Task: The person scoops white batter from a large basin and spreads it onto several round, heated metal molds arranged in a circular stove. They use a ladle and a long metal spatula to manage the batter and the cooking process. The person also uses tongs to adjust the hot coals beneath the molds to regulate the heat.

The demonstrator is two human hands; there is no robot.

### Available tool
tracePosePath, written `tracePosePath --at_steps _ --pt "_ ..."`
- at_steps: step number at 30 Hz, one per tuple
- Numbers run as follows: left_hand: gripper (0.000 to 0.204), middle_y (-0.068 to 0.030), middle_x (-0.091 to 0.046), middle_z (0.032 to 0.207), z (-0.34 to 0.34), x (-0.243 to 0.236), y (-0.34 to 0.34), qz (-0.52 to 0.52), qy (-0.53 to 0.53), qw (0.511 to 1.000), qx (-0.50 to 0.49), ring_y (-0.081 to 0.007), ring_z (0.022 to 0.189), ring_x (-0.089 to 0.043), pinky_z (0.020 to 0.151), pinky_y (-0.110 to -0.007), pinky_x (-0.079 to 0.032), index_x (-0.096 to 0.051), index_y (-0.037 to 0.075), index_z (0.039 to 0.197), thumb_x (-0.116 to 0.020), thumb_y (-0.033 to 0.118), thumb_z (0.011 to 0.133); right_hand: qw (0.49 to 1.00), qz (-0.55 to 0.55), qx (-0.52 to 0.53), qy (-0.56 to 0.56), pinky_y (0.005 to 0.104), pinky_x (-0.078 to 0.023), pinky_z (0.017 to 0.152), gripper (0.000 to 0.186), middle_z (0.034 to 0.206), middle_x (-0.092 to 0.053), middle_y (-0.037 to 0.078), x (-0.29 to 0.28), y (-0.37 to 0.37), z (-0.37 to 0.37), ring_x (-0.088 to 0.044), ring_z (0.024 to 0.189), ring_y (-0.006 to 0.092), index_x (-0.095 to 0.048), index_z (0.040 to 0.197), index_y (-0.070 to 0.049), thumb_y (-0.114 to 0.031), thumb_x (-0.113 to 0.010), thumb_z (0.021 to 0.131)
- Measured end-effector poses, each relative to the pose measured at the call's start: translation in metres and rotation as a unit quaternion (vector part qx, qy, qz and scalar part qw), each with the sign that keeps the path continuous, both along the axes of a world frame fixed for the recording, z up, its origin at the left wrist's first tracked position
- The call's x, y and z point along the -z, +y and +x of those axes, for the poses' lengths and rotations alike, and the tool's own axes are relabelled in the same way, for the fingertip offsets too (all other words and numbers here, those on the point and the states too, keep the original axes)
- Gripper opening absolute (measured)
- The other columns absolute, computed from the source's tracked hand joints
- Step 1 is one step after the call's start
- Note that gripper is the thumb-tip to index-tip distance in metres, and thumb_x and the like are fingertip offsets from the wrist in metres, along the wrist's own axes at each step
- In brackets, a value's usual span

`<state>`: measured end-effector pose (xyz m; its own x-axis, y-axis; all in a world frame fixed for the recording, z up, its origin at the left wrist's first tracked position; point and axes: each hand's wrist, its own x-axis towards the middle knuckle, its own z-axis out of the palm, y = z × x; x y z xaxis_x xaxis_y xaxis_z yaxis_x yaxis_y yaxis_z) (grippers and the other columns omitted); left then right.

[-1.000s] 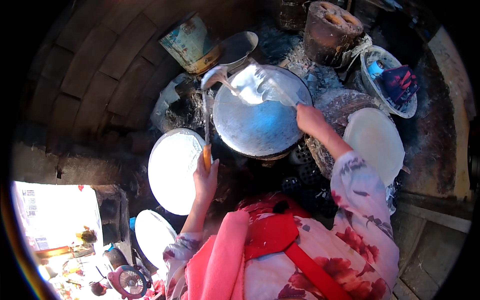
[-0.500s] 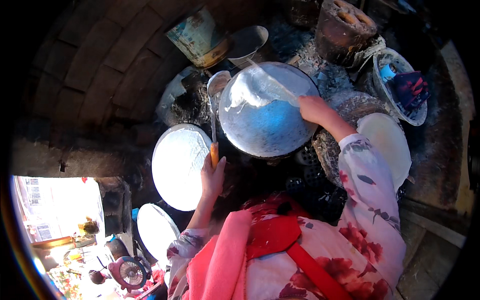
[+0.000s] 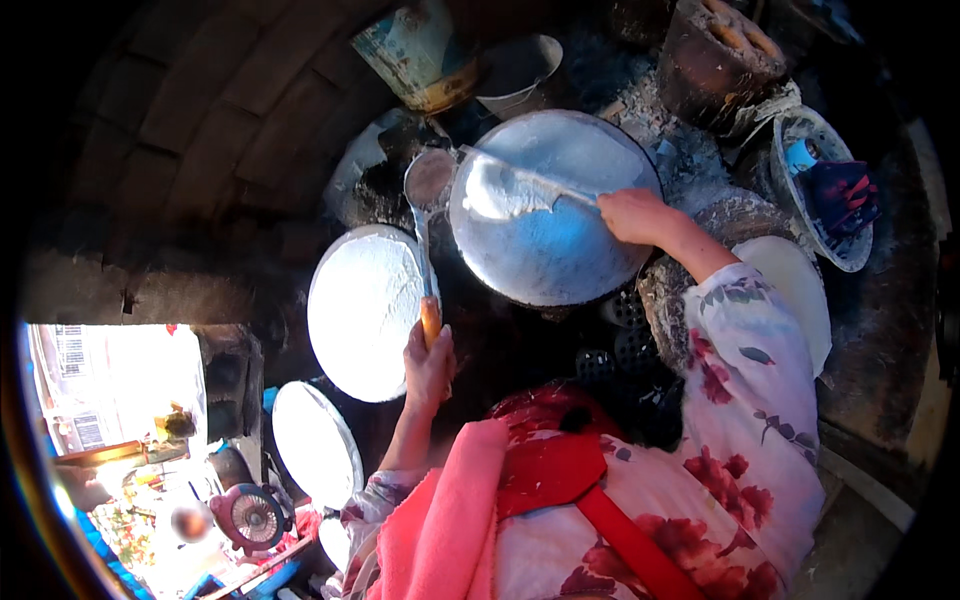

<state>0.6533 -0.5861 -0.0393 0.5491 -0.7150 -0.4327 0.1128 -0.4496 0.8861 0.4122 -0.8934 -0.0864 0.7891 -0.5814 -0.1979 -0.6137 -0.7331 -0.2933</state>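
Observation:
My right hand (image 3: 632, 215) is closed round a thin, flat spreading stick (image 3: 550, 184), which lies across the round griddle (image 3: 565, 265). A thick patch of white batter (image 3: 495, 198) sits along the near side of the stick, toward the griddle's left, and a thin pale coat covers the far part. My left hand (image 3: 430, 365) grips the orange handle of a ladle (image 3: 423, 250). The ladle's round bowl is just left of the griddle's rim. Beside the left hand is a wide round vessel (image 3: 360, 310) with a bright white surface.
A second white disc (image 3: 315, 445) is lower left, near a small fan (image 3: 250, 518). To the right, a pale round sheet (image 3: 795, 290) lies by a woven round. A basin (image 3: 855, 255) holds dark cloth. A bucket (image 3: 415, 55), metal pan (image 3: 520, 75) and clay stove (image 3: 715, 65) stand behind.
The stick's tip has swung left and nearer across the griddle. The batter patch has shrunk and shifted, leaving a thin coat behind it. The ladle's bowl has turned and shifted slightly.

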Motion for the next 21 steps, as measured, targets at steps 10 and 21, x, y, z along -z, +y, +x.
tracePosePath --at_steps 10,21 --pt "0.033 0.0014 -0.046 0.058 -0.007 0.002 0.035 0.056 -0.018 0.997 0.056 -0.0062 0.041 -0.042 0.037 -0.021 -0.034 -0.048 0.005 0.118 -0.055 0.019 0.090 0.995 0.067 -0.028 0.065 0.0493 -0.047 0.064 0.011 0.074 -0.062 0.019 -0.054 0.107 -0.085 -0.061 0.073 0.0387 -0.056 0.084 -0.003 -0.011 -0.049 0.081" --pt "0.046 -0.0118 -0.061 0.088 -0.018 0.015 0.077 -0.051 -0.218 0.963 0.151 -0.0162 0.075 -0.059 0.067 -0.028 -0.047 -0.042 -0.001 0.128 -0.058 0.018 0.089 0.964 0.069 0.238 -0.097 0.0501 -0.045 0.061 0.018 0.070 -0.059 0.019 -0.002 0.256 -0.166 -0.058 0.067 0.0411 -0.053 0.089 -0.007 -0.025 -0.051 0.090"
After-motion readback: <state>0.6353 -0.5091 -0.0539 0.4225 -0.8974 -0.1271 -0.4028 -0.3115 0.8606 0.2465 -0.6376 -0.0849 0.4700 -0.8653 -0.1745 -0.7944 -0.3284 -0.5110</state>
